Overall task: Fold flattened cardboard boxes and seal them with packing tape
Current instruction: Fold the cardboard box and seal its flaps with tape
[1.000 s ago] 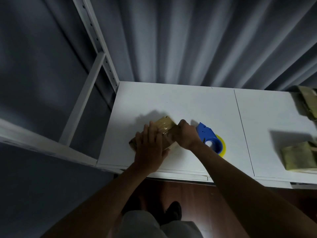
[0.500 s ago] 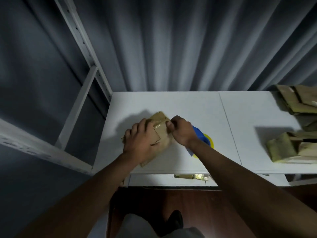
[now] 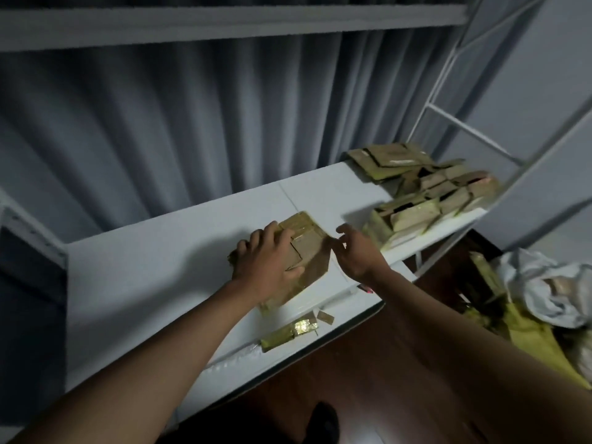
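A small brown cardboard box (image 3: 312,248) sits on the white table (image 3: 144,283), its top flaps folded shut with shiny tape on the far side. My left hand (image 3: 269,261) lies over the box's top and left side, thumb against the front flap. My right hand (image 3: 355,251) hovers just right of the box with fingers loosely spread, holding nothing. The tape dispenser is out of sight.
A heap of folded and flattened cardboard boxes (image 3: 426,193) fills the table's far right end. Tape and cardboard scraps (image 3: 294,330) lie near the front edge. White shelf frame (image 3: 464,129) stands at right; crumpled white bag (image 3: 551,283) and cardboard on the floor at right.
The view swung right, bringing the box heap into sight and losing the blue tape dispenser. My right hand came off the box and opened; my left hand stays on it.
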